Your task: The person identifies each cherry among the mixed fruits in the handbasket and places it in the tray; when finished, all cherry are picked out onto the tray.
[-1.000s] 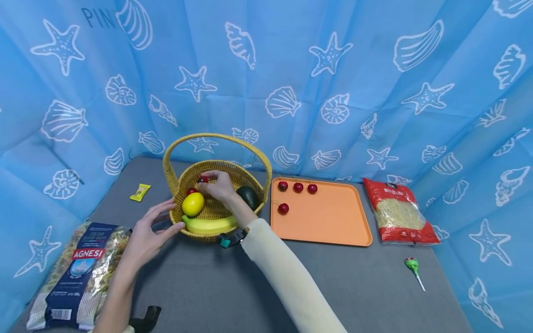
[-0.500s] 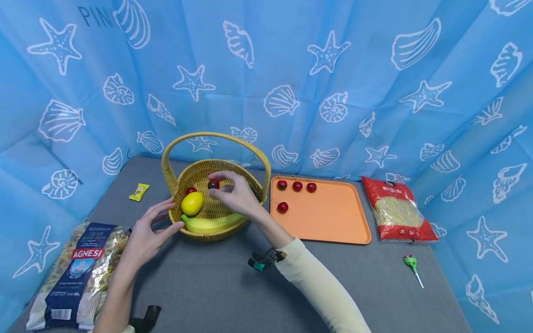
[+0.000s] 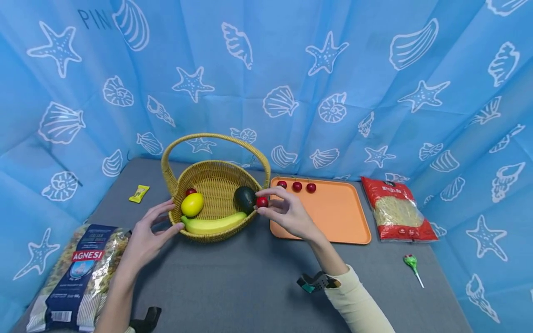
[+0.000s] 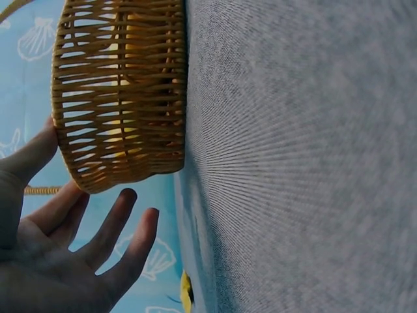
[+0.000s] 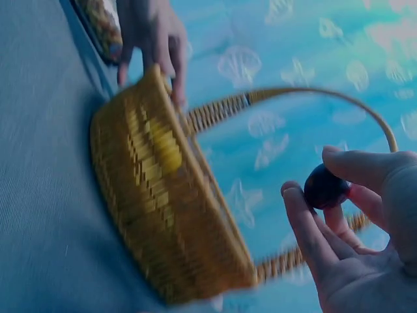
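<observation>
My right hand (image 3: 291, 213) pinches a dark red cherry (image 3: 262, 202) between thumb and fingertips, at the basket's right rim beside the tray. In the right wrist view the cherry (image 5: 326, 187) looks almost black. My left hand (image 3: 145, 238) holds the left rim of the wicker basket (image 3: 214, 237); in the left wrist view its thumb and index finger span the rim, the other fingers spread off it. Inside the basket are a lemon (image 3: 192, 204), a banana (image 3: 214, 224), an avocado (image 3: 244, 199) and another red cherry (image 3: 190, 191) partly behind the lemon.
An orange tray (image 3: 333, 217) with several cherries (image 3: 297, 186) stands right of the basket, partly behind my right hand. Noodles in a red bag (image 3: 399, 212) and a green lollipop (image 3: 411, 263) lie farther right. At left are a pasta bag (image 3: 79, 273) and a yellow wrapped candy (image 3: 139, 193).
My right hand has carried the cherry from inside the basket rightward to its right rim, uncovering the avocado. My left hand has stayed at the basket's left rim.
</observation>
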Action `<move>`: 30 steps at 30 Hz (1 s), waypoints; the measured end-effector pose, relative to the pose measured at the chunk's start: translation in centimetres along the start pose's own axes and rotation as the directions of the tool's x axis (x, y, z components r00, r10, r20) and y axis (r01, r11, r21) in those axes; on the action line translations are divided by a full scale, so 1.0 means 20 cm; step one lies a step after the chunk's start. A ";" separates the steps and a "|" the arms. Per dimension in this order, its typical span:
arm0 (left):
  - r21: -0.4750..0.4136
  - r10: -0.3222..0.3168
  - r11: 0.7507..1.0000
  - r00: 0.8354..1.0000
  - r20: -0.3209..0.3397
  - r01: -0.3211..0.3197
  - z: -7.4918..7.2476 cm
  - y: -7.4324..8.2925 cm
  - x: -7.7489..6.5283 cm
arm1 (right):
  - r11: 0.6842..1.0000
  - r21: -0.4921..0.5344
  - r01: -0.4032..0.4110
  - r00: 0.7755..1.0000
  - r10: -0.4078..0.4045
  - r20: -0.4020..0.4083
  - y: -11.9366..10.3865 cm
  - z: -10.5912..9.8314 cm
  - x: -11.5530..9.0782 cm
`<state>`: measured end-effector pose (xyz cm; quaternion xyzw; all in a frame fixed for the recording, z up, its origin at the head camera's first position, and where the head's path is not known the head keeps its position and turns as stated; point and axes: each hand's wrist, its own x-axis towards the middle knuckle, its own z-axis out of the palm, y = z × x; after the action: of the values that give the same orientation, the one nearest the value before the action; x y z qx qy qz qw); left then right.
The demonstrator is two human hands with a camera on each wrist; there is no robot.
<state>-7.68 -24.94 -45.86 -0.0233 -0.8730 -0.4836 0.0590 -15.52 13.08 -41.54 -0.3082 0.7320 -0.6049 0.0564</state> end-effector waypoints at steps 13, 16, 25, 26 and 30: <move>0.005 0.020 1.000 1.000 -0.024 -0.020 0.00 0.01 0.00 | 0.969 -0.045 -0.243 0.940 0.224 -0.257 0.30 -0.25 -0.17; 0.000 0.018 1.000 1.000 -0.023 -0.018 0.00 0.01 0.00 | 0.951 -0.083 -0.298 0.922 0.264 -0.284 0.38 -0.28 -0.17; 0.017 0.028 0.999 0.999 -0.028 -0.027 0.00 0.01 0.00 | 0.873 -0.266 -0.409 0.895 0.328 -0.303 0.49 -0.36 -0.19; 0.017 0.029 0.999 0.999 -0.028 -0.028 0.00 0.01 0.00 | 0.867 -0.274 -0.416 0.893 0.334 -0.302 0.50 -0.37 -0.19; 0.022 0.033 0.999 0.999 -0.029 -0.033 0.00 0.01 0.00 | 0.861 -0.296 -0.413 0.902 0.342 -0.265 0.50 -0.40 -0.20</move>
<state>-7.73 -24.77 -45.75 -0.0299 -0.8767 -0.4734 0.0800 -19.79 22.66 -49.77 -0.0997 0.8745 -0.4725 0.0446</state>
